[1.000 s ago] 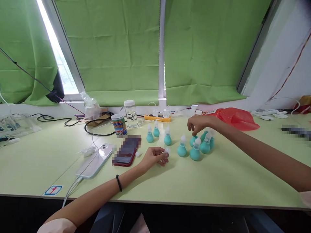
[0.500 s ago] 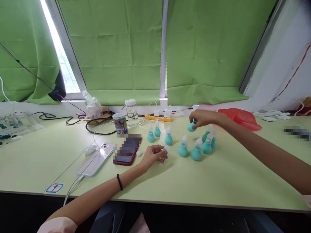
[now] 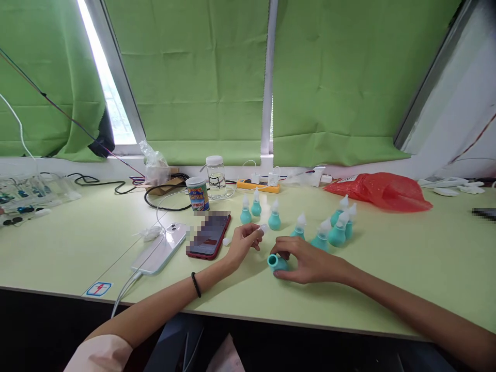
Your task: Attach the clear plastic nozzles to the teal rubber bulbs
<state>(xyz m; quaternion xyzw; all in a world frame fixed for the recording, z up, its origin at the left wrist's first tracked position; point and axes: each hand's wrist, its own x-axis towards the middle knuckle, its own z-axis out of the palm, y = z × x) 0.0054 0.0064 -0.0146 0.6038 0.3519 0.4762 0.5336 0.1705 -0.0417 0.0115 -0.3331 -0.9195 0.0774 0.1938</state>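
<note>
Teal bulb [image 3: 282, 264] now brought across from beside the tipped bulbs [image 3: 337, 236], gripped in right hand [image 3: 312, 261], mouth turned left. Clear tip [image 3: 264, 228] is pinched in left hand [image 3: 243, 245]. Hands apart; both parts now held near each other, unjoined.

teal bulb [image 3: 282, 265], whitish nozzle [image 3: 264, 228], translucent red bag [image 3: 382, 191]

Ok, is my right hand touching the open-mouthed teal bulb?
Touching. The head view shows your right hand gripping the teal bulb between thumb and fingers.
</note>
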